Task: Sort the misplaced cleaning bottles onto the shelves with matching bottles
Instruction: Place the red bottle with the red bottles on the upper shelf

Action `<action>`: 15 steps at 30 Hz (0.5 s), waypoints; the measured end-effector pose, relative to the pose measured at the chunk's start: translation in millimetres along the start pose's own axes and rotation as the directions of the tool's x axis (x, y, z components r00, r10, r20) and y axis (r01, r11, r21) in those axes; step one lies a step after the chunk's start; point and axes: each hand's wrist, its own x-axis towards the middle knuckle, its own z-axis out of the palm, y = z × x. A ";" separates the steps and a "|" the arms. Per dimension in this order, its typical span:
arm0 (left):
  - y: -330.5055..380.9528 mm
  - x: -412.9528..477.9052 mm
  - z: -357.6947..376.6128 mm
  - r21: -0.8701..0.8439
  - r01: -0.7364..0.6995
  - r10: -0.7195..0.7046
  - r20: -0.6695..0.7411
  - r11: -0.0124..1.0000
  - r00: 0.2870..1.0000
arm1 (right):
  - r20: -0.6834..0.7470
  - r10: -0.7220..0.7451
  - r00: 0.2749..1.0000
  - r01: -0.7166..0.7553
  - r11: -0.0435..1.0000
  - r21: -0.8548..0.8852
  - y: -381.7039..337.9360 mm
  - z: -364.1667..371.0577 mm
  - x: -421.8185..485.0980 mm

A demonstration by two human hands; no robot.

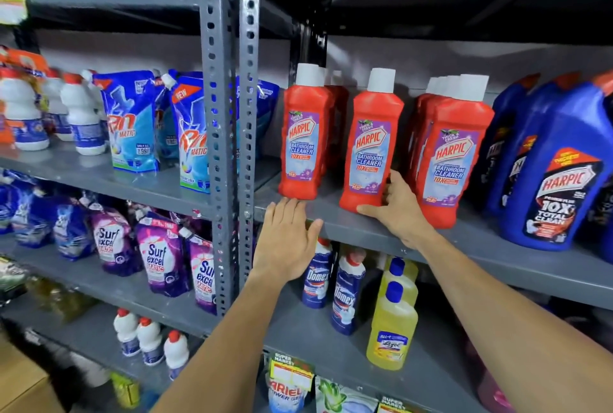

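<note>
The right hand [399, 210] wraps the base of a red Harpic Bathroom Cleaner bottle [371, 143], thumb across the front bottom edge and fingers curled round its right side. The bottle stands upright with a white cap on the front edge of a grey metal shelf [348, 230]. The left hand [285, 240] is flat and open, fingers together and pointing up, palm toward the shelf edge, fingertips just below a second red Harpic bottle [303, 133] at the left of the same shelf; it grips nothing.

Behind that left bottle stand more red ones in a row. To the right of the held bottle is another row of red Harpic bottles [454, 160], and beyond them large blue Harpic bottles [557, 180].

On the shelf below, under the hands, are blue Domex bottles [346, 296] and yellow Lizol bottles [391, 326]. Left of the perforated upright post [220, 114], blue Rin Matic pouches [131, 124] and white bottles with red caps [83, 114] share one shelf, with purple Surf Excel pouches [159, 256] beneath.
</note>
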 end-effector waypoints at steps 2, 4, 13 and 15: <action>1.0 0.1 -0.4 0.011 -0.004 0.004 -0.001 1.000 1.000 | 0.005 -0.001 1.000 0.001 1.000 0.006 1.0 -0.7 0.1; 1.8 -0.1 -0.6 0.012 0.000 0.000 0.003 1.000 1.000 | 0.011 -0.002 1.000 0.002 1.000 0.014 1.6 -0.9 0.5; 3.6 -1.3 -2.4 0.015 0.007 -0.008 0.027 1.000 1.000 | 0.045 0.000 0.999 -0.001 1.000 0.022 2.6 0.9 0.0; 3.8 -1.0 -3.6 0.017 0.014 -0.015 0.033 1.000 0.999 | 0.043 -0.002 0.999 0.001 1.000 0.013 2.8 1.6 0.6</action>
